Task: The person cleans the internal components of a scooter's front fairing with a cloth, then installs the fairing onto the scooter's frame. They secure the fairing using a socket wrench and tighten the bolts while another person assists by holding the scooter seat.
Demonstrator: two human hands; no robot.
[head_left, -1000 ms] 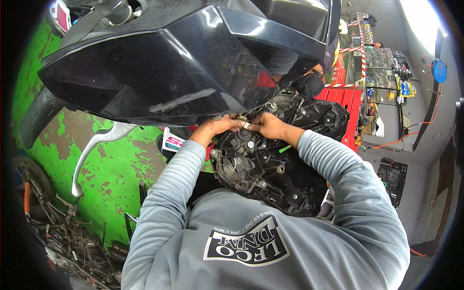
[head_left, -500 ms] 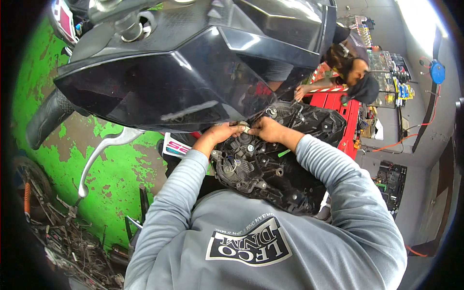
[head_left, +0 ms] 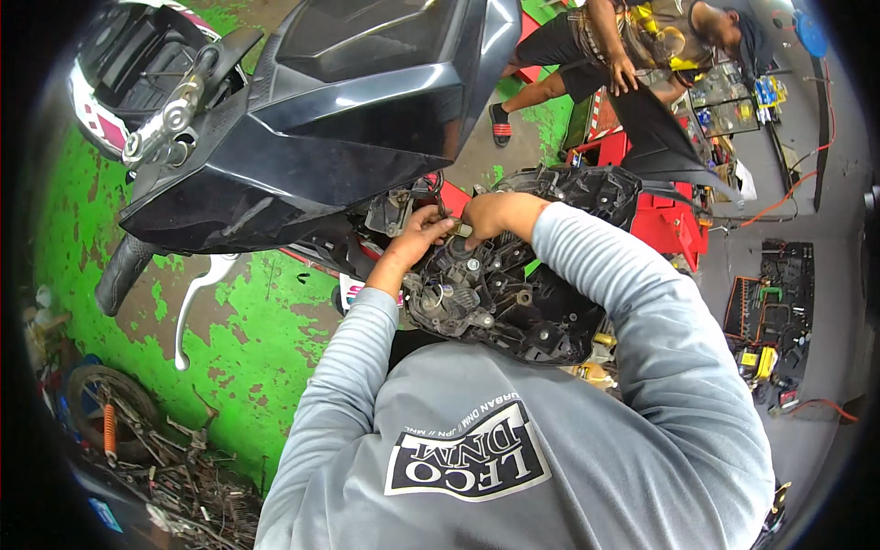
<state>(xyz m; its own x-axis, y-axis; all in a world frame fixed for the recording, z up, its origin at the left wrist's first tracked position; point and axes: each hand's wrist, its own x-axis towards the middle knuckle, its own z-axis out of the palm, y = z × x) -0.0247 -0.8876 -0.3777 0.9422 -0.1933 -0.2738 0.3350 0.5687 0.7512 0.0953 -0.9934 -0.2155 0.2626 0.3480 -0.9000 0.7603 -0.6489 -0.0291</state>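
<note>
Housing (head_left: 536, 332), black lamp type, lies near centre, right of motorcycle panel (head_left: 302, 174). Left hand (head_left: 422, 236) pinches small pale connector (head_left: 464, 231) over housing's left side; right hand (head_left: 496, 216) curls close to it, grip hidden, can't tell if clamped. Housing probably light for its bulk, stiff, brittle at mounting tabs; best held by outer rim. Connector likely hard, fiddly; grip by its body. Connector outline blurry, housing's underside out of sight.
</note>
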